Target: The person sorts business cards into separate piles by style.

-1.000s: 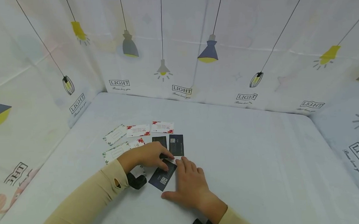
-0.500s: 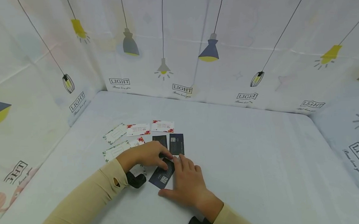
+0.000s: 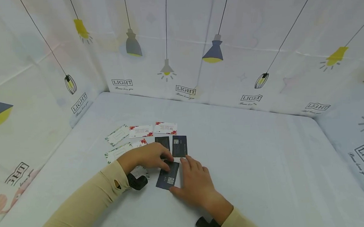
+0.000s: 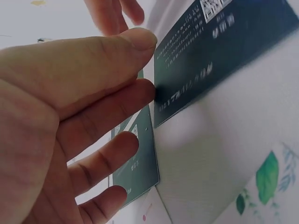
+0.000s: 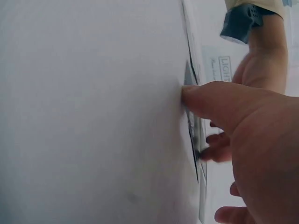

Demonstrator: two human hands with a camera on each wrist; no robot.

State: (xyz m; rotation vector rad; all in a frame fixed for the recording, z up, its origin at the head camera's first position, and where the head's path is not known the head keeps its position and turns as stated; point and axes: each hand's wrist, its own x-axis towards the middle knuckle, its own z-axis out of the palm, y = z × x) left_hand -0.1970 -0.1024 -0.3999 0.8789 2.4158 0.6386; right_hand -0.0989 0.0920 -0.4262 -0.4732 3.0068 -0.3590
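Observation:
A dark business card (image 3: 166,180) with a QR code lies slightly tilted on the white table between both hands. My left hand (image 3: 150,156) pinches its far end, the thumb over the card; in the left wrist view thumb and index fingertips meet at the edge of this card (image 4: 219,56). My right hand (image 3: 199,186) rests on the table to the right, fingers extended, its thumb touching the card's near right corner. Just beyond are two more dark cards: one on the right (image 3: 179,147), fully visible, and one on the left (image 3: 162,141), partly covered by my left hand.
Cards with red flowers, one at the back middle (image 3: 141,131) and one to its right (image 3: 166,128), lie behind the dark ones. Green-leaf cards, such as the back left one (image 3: 117,135), are at the left; some are partly under my left arm. A printed curtain (image 3: 239,24) borders the table.
The near dark card has turned to stand more upright and shifted slightly right. My right thumb has come onto its corner, while my left hand stays nearly in place.

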